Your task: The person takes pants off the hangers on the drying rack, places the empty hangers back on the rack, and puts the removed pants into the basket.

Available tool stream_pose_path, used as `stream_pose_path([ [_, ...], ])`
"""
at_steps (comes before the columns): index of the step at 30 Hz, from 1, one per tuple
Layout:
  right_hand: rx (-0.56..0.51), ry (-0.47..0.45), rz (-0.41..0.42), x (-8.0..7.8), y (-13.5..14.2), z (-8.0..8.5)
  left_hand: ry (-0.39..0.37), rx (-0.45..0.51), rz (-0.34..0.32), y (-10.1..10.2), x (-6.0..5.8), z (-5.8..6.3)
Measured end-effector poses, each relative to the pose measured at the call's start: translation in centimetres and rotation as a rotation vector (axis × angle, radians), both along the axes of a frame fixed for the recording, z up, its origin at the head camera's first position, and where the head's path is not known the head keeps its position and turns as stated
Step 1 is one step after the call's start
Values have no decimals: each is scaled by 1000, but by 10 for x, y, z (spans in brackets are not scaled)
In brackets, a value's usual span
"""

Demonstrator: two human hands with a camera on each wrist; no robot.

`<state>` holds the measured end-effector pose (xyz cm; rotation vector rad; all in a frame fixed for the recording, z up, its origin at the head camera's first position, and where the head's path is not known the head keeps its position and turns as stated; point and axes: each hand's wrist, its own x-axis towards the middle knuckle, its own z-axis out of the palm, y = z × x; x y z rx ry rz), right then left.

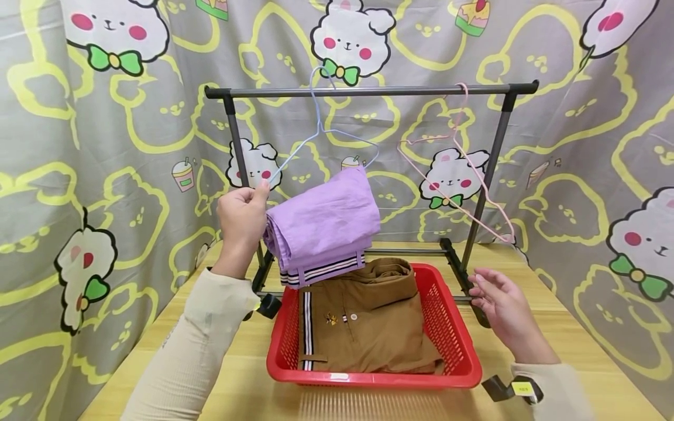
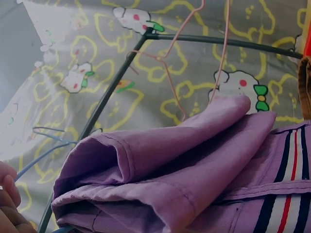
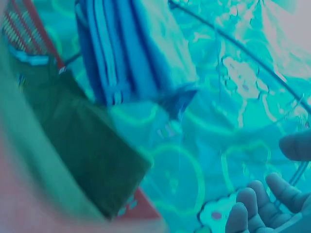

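Folded purple trousers (image 1: pixel 323 219) with a striped waistband hang over a light blue clothes hanger (image 1: pixel 317 117), its hook over the rack's rail. My left hand (image 1: pixel 242 219) pinches the hanger's left corner, right beside the trousers. In the left wrist view, the rolled leg openings of the trousers (image 2: pixel 160 160) face the camera, and only part of the left hand (image 2: pixel 8 204) shows. My right hand (image 1: pixel 502 304) is apart from everything, fingers loosely bent, right of a red basket (image 1: pixel 374 380). In the right wrist view its fingers (image 3: pixel 248 208) hold nothing.
Folded brown trousers (image 1: pixel 368 327) lie in the basket on the wooden table (image 1: pixel 568 351). A pink hanger (image 1: pixel 455 137) hangs on the right part of the dark metal rack (image 1: pixel 379 91). Behind the rack is a patterned grey curtain (image 1: pixel 174 134).
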<state>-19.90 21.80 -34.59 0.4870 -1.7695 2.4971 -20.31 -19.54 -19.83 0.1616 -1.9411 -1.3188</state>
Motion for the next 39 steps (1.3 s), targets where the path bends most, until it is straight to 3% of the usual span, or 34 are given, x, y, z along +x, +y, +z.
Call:
stream_pose_path([
  [4,-25,-27,65,0,-7,18,-5,1,2,0,0,0],
  [9,20,-53,112,-1,-23,36,4,1,30,1,0,1],
  [17,44,-220,199,-9,-56,53,7,-5,55,4,0,3],
  [25,13,-391,253,-22,-103,43,2,8,34,6,1,3],
  [32,102,-478,224,-28,-146,24,6,7,43,6,1,3],
  [39,69,-564,279,-31,-178,14,8,13,38,7,2,3],
])
